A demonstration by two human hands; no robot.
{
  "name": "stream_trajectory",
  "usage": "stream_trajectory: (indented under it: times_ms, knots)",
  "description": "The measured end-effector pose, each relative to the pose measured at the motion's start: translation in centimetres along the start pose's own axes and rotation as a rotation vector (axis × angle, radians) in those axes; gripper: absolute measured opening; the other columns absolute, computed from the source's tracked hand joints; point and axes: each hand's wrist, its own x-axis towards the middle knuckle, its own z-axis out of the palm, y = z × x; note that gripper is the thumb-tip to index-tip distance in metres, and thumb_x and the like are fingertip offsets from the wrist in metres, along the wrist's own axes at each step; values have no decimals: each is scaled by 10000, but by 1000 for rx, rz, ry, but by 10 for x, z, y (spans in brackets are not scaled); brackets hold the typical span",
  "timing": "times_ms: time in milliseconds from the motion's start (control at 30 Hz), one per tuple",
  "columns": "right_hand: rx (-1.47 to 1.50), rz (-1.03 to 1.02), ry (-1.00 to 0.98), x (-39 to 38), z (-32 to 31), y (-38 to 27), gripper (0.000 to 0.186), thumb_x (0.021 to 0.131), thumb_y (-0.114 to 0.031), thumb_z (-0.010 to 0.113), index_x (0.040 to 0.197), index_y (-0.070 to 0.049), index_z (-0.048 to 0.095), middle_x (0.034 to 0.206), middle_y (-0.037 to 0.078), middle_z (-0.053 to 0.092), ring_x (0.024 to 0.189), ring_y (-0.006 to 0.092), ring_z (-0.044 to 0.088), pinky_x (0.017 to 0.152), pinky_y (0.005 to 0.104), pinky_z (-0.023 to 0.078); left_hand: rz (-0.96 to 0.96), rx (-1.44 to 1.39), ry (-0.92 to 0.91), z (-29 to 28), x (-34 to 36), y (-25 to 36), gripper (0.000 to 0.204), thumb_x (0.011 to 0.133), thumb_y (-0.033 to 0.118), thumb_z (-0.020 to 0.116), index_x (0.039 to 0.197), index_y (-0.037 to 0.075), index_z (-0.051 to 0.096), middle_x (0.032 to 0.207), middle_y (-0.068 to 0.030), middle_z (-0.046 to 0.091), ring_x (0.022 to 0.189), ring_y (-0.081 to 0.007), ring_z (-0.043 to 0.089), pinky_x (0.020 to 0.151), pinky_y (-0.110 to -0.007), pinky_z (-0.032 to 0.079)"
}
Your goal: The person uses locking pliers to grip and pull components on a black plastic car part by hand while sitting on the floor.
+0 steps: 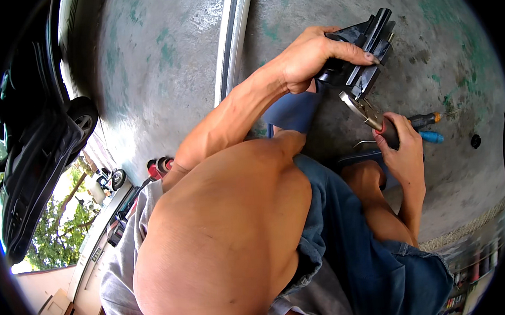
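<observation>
My left hand (310, 56) is closed round a black part (377, 25) with a tube and flat blocks along it, held above the floor. Its thumb presses along the part's side. In my right hand (406, 157) are pliers (369, 114) with metal jaws and a red-and-black handle. The jaws are beside the lower end of the black part; whether they touch it I cannot tell. Just past my right hand lie a screwdriver with an orange-and-black handle (424, 119) and a tool with a blue handle (432, 136).
A small black round piece (476, 141) lies on the stained grey floor (422, 54) at the right. A pale metal strip (233, 40) runs across the floor. My bare knee (210, 232) fills the lower middle. A dark vehicle (37, 133) stands at the far left.
</observation>
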Motion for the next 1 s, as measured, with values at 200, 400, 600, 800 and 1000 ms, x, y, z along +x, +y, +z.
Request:
stream_trajectory:
  times_ms: [200, 400, 600, 800, 1000]
  knots:
    - [-20, -6, 25, 0, 3, -1, 378, 854, -230, 798, 1131, -30, 637, 1010, 164, 699, 921, 384, 674, 795, 421, 526, -167, -154, 10, -11, 1, -9, 291, 910, 283, 711, 1076, 44, 722, 885, -55, 734, 653, -111, 687, 469, -222, 463]
    - [119, 7, 0, 0, 8, -4, 421, 866, -324, 809, 1101, -16, 643, 860, 139, 691, 756, 282, 679, 703, 360, 521, -188, -277, 107, -14, -12, -5, 368, 899, 388, 687, 1085, 71, 713, 896, -55, 746, 666, -138, 687, 544, -283, 515]
    - [188, 103, -116, -3, -9, -17, 373, 895, -307, 797, 1063, -11, 646, 669, 77, 584, 582, 167, 505, 580, 307, 429, -225, -252, 79, -14, -5, -3, 430, 892, 435, 683, 1150, 92, 675, 901, -69, 743, 728, -173, 709, 633, -374, 581]
    - [333, 116, -182, 4, -22, -27, 353, 902, -274, 796, 1033, 11, 633, 683, 50, 599, 595, 124, 492, 568, 287, 411, -265, -262, 136, -18, -12, 8, 466, 913, 459, 670, 1209, 102, 623, 967, -82, 706, 756, -227, 714, 636, -449, 641]
    - [883, 293, -163, -1, -14, -30, 401, 928, -278, 771, 1126, 30, 608, 805, 92, 679, 699, 163, 657, 622, 286, 506, -35, -281, 49, -26, -1, 10, 533, 946, 536, 617, 1227, 83, 592, 1110, -164, 634, 843, -263, 702, 592, -433, 647]
